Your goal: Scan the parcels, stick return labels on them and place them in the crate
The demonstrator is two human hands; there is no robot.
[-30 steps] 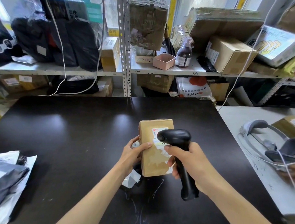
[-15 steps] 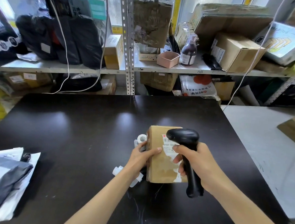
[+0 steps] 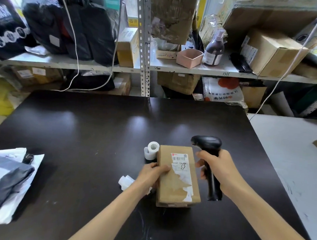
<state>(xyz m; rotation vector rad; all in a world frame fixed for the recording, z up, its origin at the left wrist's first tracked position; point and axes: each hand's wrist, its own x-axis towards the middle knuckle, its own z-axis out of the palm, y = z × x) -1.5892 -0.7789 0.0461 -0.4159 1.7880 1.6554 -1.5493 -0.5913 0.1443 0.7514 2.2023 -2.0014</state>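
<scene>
A brown cardboard parcel with a torn white shipping label lies flat on the black table. My left hand holds its left edge, thumb on the top face. To the right of the parcel, my right hand grips a black handheld scanner by its handle, head up and off to the parcel's right. Two white label rolls lie beside the parcel: one at its far left corner, another partly hidden under my left wrist.
Grey and white poly mailers lie at the table's left edge. A grey-white table adjoins on the right. Metal shelving behind holds boxes, black bags, a pink tub and a bottle. No crate is in view.
The parcel has gone down from a tilted hold to flat on the table. The scanner has moved off the label to the parcel's right. The view shifted and the headset at right left the frame.
</scene>
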